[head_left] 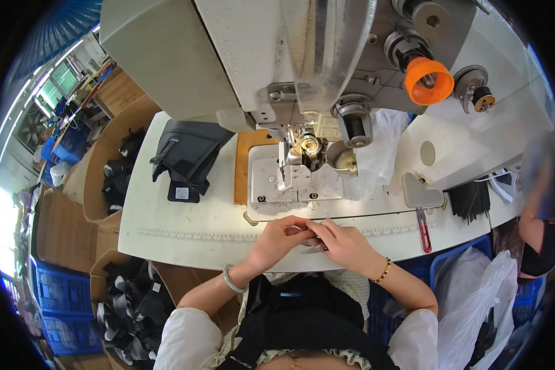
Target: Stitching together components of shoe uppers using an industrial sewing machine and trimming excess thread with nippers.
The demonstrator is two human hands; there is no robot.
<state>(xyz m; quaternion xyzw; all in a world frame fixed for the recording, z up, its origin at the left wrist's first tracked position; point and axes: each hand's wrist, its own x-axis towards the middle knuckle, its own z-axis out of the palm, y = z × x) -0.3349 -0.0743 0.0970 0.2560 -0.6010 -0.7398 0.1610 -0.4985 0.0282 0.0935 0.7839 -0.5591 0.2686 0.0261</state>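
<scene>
My left hand and my right hand meet over the front edge of the white sewing table. The fingers of both are bent and pinched together. Between them shows a bit of a small grey and dark piece, mostly hidden by the fingers, so its kind cannot be told. Just beyond my hands is the sewing machine's metal plate, beneath the needle area. Red-handled thread snips lie right of my right hand.
Folded black fabric pieces lie on the table's left side. Dark strips sit at the right, near a grey knee-shaped plate. Cardboard boxes of dark pieces stand at left. Another person's arm is at far right.
</scene>
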